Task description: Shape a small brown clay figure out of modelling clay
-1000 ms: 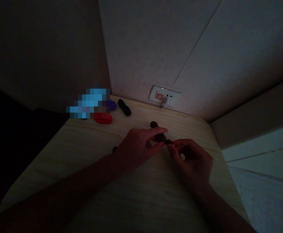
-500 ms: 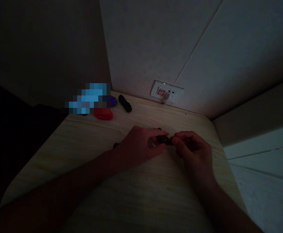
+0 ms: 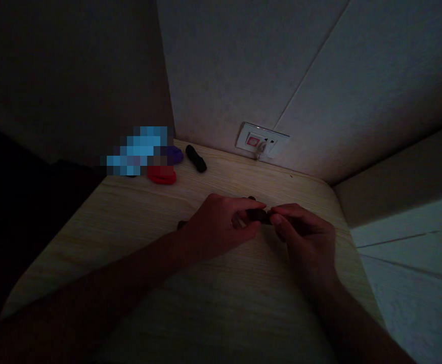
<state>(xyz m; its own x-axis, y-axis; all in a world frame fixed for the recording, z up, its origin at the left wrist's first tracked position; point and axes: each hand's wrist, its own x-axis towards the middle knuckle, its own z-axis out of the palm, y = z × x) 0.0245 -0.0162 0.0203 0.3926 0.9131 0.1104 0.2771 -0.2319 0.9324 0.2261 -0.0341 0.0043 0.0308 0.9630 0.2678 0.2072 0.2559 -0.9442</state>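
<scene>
A small dark brown lump [image 3: 259, 215], perhaps modelling clay, is held between my two hands above the wooden table. My left hand [image 3: 228, 218] curves around its left end, thumb and fingers closed on it. At the other end, the fingertips of my right hand [image 3: 304, 230] pinch it. Behind my left fingers, another dark bit [image 3: 251, 198] shows on the table. A further dark brown piece [image 3: 182, 224] sticks out beside my left wrist, mostly hidden by it. Dim light hides the exact shapes.
On the table [image 3: 244, 303], a black lump [image 3: 195, 158], a purple lump [image 3: 174, 155] and a red lump [image 3: 162, 176] lie at the back left. A blurred-out bright blue patch [image 3: 141, 149] is beside them. A wall socket [image 3: 262, 140] with a plug is behind.
Both hands keep their hold on the dark brown lump and have barely moved. The view has shifted very slightly.
</scene>
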